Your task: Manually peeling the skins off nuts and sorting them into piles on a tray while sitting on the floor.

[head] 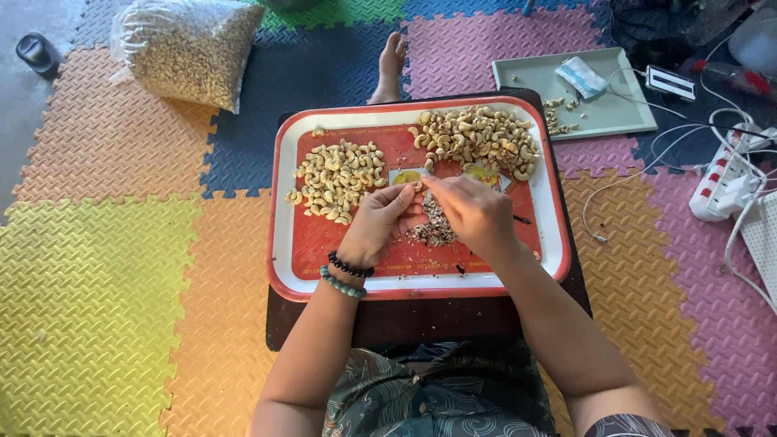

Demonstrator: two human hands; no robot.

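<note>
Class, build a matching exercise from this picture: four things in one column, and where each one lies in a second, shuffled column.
Things:
1. bag of nuts
2. pile of husks
3. grey tray
4. bead bracelets

Places:
A. on the left wrist
B. on the red tray, under the two hands
C. on the mat, upper left
D. on the mat, upper right

Pairs: 1-C, 2-B, 3-D, 4-A

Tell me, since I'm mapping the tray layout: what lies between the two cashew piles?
In the head view, bare red tray separates the left pile from the right pile; the hands sit just below the gap.
</note>
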